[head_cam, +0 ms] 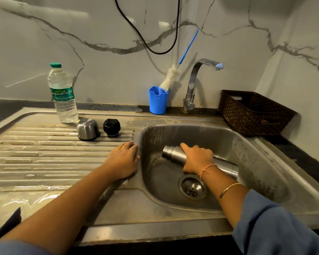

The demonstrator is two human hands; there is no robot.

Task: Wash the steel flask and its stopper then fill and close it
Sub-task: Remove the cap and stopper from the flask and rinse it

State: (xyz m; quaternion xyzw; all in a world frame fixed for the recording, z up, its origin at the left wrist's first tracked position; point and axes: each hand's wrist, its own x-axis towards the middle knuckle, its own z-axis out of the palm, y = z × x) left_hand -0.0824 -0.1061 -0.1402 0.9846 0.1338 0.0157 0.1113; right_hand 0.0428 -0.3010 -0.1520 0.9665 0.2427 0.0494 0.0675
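The right hand (197, 159) curls its fingers over the steel flask (170, 151), thumb stretched toward the neck. It holds the flask lying sideways, low in the sink (247, 153). The flask's open mouth points left and its base points toward the right wall, just behind the drain (192, 187). Whether the flask touches the basin floor, we cannot tell.

Over to the left hand (123, 161): it lies palm down, fingers straight and together, on the draining board (44, 159) right at the basin's left rim, holding nothing.

Up on the board we spot the black stopper (111, 127), well apart from the flask. Just left of it sits the steel cup (87, 129), mouth down (close, not touching). Behind them stands a green-capped water bottle (63, 94).

Along the back, a blue cup (158, 100) holds a bottle brush (168, 80) beside the tap (197, 80), and a dark basket (250, 115) sits on the right.
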